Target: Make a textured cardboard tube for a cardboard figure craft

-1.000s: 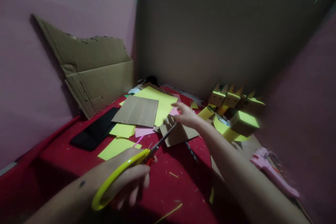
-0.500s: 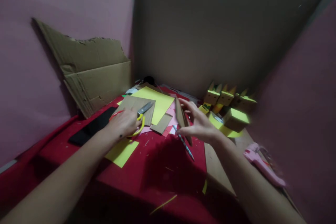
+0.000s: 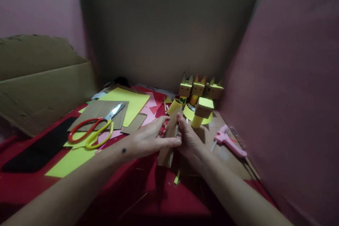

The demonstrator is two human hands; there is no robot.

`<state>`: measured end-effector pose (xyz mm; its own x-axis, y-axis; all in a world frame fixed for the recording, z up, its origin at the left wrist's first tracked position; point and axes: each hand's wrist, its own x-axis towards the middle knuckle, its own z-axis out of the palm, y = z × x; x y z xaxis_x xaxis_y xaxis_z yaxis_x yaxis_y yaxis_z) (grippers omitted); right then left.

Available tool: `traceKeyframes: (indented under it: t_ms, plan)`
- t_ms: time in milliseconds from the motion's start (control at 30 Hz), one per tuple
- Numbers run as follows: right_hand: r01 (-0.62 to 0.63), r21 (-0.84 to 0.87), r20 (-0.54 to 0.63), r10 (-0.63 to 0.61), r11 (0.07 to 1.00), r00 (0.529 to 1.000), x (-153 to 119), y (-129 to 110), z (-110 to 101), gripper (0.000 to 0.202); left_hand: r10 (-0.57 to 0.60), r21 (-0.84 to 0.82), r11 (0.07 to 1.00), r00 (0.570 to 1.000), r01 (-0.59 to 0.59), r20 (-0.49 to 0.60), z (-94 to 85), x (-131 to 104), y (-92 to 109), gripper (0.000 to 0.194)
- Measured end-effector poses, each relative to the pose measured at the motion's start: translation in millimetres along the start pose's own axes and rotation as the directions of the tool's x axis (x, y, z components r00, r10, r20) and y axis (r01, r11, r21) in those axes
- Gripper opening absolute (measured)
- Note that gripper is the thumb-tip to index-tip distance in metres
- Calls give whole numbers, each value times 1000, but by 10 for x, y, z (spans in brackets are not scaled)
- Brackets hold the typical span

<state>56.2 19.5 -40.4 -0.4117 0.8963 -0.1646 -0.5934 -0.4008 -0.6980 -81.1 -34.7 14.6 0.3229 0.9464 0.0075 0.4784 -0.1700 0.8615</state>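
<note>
Brown cardboard is hanging over the red counter, with the left hand and right hand gripping its sides in their fingers, and it could be getting a bend if they are squeezing too hard.

Matt brown cardboard strip; shiny metal blades; glossy plastic handles.

A grey panel stands upright at the back. Flanking the panel, a pink wall rises to its left and another pink wall to its right. A red cloth spreads in front of the panel. The light is dim, leaving the panel's lower corners shadowy.
</note>
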Motion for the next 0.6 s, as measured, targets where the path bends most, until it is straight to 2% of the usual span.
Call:
traceKeyframes:
  t_ms: [67,167,233,300,400,600]
  plan:
    - [9,-9,11,-9,1000,1000,3,-5,-21,53,-32,-30,999,999,33,32,53,57,-19,58]
    - [62,-15,112,-60,998,992,-21,-19,-56,55,-87,-122,988,995,92,44,57,132,-60,59]
    - [87,-46,196,-76,995,978,-49,-27,-73,55,-84,-196,976,995,93,51,39,177,-92,60]
    - [85,-71,237,-66,994,969,-74,-36,-81,55,-50,-193,980,998,56,39,22,207,-123,58]
    - [85,-64,206,-70,994,976,-83,-51,-90,50,6,-113,994,1000,-4,19,2,208,-163,56]
    - [-31,6,121,30,999,992,4,-51,-138,41,-8,-93,996,999,12,45,-39,136,-241,53]
